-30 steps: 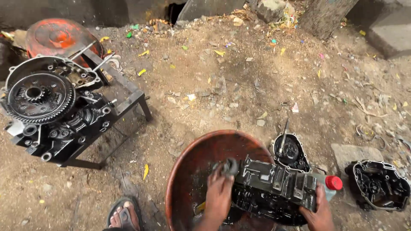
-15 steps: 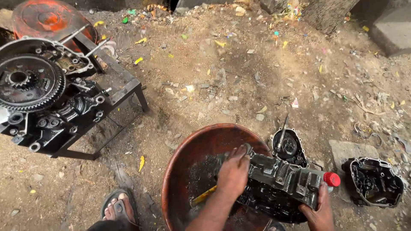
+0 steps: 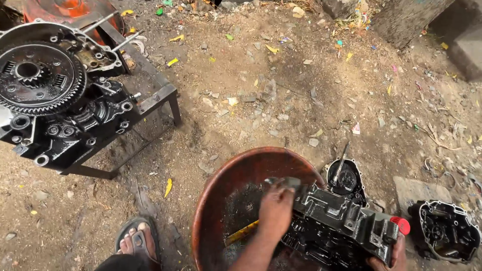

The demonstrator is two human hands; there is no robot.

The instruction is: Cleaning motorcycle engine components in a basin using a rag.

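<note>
Dusty ground under a rust-red basin [image 3: 221, 185], both hands, left [image 3: 275, 211] and right [image 3: 391, 257], closed around a black engine casing [image 3: 341, 228].

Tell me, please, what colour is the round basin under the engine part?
Reddish-brown, like rust or copper: the basin shows best in the head view.

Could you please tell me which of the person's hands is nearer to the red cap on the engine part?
The right hand, gripping the engine part just below the red cap. The left hand rests at its opposite end.
</note>
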